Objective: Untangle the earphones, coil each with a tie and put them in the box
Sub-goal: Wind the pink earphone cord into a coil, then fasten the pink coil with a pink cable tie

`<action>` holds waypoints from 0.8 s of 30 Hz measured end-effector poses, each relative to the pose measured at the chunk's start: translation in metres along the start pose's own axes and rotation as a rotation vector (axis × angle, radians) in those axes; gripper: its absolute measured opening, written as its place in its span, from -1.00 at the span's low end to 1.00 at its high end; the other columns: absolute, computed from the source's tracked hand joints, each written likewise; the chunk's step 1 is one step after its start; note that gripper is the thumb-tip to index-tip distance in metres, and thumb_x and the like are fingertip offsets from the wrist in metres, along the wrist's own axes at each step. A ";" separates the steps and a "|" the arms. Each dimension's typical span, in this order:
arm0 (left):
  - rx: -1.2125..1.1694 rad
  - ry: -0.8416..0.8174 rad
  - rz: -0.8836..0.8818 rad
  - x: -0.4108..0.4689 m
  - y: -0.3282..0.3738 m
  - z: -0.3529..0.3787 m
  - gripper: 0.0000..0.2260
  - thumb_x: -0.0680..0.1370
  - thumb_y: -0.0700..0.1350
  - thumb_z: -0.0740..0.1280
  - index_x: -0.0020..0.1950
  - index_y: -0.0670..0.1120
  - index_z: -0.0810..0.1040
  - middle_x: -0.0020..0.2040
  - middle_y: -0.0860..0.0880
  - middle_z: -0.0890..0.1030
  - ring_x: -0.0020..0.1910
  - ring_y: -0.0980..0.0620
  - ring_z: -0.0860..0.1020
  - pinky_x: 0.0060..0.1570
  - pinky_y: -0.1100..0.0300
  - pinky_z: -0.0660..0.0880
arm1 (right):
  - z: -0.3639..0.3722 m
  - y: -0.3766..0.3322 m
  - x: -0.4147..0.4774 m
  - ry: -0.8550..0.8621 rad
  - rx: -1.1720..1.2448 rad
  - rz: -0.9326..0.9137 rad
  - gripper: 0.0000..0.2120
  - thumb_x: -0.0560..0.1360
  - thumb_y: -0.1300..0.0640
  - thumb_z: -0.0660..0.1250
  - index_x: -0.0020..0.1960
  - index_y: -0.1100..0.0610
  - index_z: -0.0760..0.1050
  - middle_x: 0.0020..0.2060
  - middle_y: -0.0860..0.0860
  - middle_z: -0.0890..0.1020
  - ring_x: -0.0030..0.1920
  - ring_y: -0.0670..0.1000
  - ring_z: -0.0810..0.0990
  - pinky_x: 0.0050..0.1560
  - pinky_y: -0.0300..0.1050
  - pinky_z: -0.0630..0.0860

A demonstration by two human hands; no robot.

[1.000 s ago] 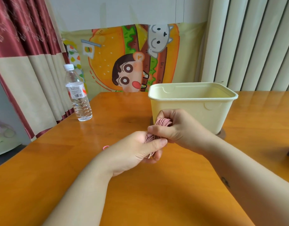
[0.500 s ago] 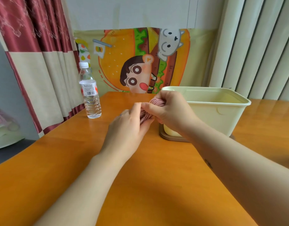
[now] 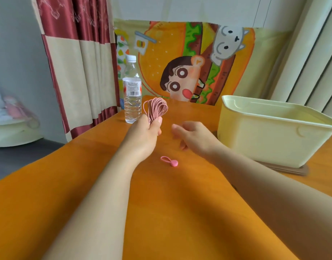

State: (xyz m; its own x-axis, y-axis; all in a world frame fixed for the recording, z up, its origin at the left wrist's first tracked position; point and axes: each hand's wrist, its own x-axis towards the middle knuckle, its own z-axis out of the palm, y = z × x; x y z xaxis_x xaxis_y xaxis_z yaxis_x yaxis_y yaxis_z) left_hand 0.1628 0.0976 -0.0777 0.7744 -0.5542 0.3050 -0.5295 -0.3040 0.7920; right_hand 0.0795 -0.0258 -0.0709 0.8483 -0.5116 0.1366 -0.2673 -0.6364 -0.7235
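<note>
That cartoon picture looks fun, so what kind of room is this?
Probably a room in a home: a wooden table stands by red-and-cream curtains, a cartoon burger cloth hangs behind it, and a water bottle sits on it.

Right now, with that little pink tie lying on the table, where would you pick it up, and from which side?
Probably by the round button end of the pink tie: it is the thickest part, while the thin loop lies flat on the table. Come from above with the free right hand, pinching with thumb and forefinger; the left hand holds the coiled earphone.
</note>
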 end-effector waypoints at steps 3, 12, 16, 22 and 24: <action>-0.044 -0.009 -0.017 0.003 -0.005 0.002 -0.71 0.64 0.08 0.06 -0.07 -0.07 0.44 -0.06 0.00 0.60 -0.05 0.02 0.56 -0.23 0.25 0.36 | 0.016 0.017 0.000 -0.239 -0.358 0.023 -0.67 0.49 -0.12 0.33 0.00 0.14 0.64 -0.09 0.06 0.67 -0.11 0.04 0.62 -0.04 -0.03 0.60; -0.319 -0.091 -0.051 0.001 -0.002 0.021 -0.69 0.63 0.09 0.11 -0.12 -0.06 0.51 -0.17 0.00 0.59 0.02 -0.04 0.59 0.14 -0.01 0.47 | -0.005 0.038 -0.015 -0.370 0.349 0.213 -0.87 0.51 0.19 0.35 0.00 0.24 0.56 -0.22 0.08 0.59 -0.23 -0.07 0.58 -0.17 -0.29 0.58; -0.497 -0.230 -0.086 -0.014 0.015 0.054 -0.74 0.63 0.06 0.13 -0.12 -0.02 0.50 -0.20 0.02 0.56 0.11 -0.14 0.58 0.22 -0.11 0.46 | -0.030 0.075 -0.043 -0.285 1.080 0.327 -0.84 0.41 0.28 0.32 -0.01 0.27 0.52 -0.25 0.09 0.59 -0.22 -0.03 0.63 -0.07 -0.18 0.63; -0.581 -0.241 -0.089 -0.040 0.034 0.087 -0.79 0.64 -0.01 0.13 -0.10 -0.05 0.46 -0.23 0.04 0.55 0.10 -0.12 0.58 0.22 -0.04 0.48 | -0.060 0.102 -0.075 -0.163 1.269 0.313 -0.74 0.37 0.31 0.29 0.05 0.33 0.52 -0.21 0.14 0.63 -0.23 0.00 0.66 -0.08 -0.14 0.64; -0.574 -0.310 -0.089 -0.048 0.045 0.099 -0.79 0.64 -0.01 0.12 -0.10 -0.05 0.46 -0.24 0.04 0.55 0.07 -0.12 0.57 0.21 -0.02 0.48 | -0.068 0.109 -0.083 -0.147 1.278 0.298 -0.77 0.37 0.32 0.29 0.02 0.34 0.53 -0.23 0.14 0.63 -0.24 0.00 0.66 -0.09 -0.15 0.64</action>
State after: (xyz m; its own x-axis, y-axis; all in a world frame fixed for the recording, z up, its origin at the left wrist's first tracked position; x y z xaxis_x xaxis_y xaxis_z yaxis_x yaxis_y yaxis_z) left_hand 0.0677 0.0334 -0.1092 0.6258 -0.7695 0.1271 -0.1329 0.0554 0.9896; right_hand -0.0513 -0.0920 -0.1152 0.8954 -0.4181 -0.1533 0.0976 0.5202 -0.8485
